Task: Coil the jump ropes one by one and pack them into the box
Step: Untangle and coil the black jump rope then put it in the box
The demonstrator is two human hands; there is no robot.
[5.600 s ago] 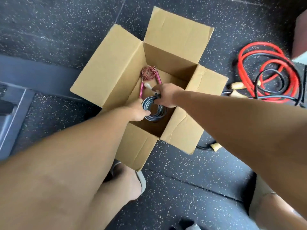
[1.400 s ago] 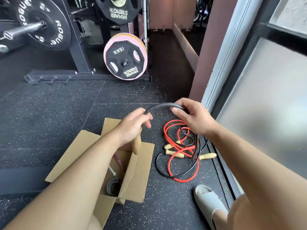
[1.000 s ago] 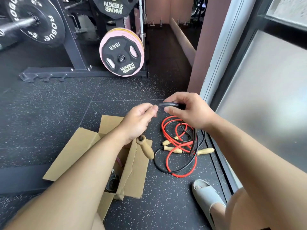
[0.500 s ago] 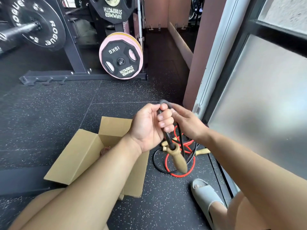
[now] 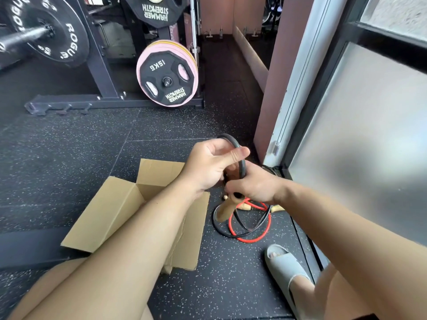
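A black jump rope (image 5: 240,155) with a wooden handle (image 5: 225,210) is raised above the floor between both hands. My left hand (image 5: 213,162) grips a loop of its cord at the top. Just below, my right hand (image 5: 253,187) grips the cord where it meets the handle, which hangs downward. The rest of the black cord trails to the floor and lies tangled with a red jump rope (image 5: 251,236). The open cardboard box (image 5: 120,204) stands on the floor to the left, under my left forearm; its inside is hidden.
A grey sandal on a foot (image 5: 284,269) is at the lower right. A frosted glass door (image 5: 360,139) closes off the right side. A weight rack with a pink 15 kg plate (image 5: 167,77) and a barbell plate (image 5: 49,31) stands at the back.
Five seconds ago both hands were setting a coiled rope in the box. Since then they picked up the black rope; in the last half second my right hand slid down to the handle end.
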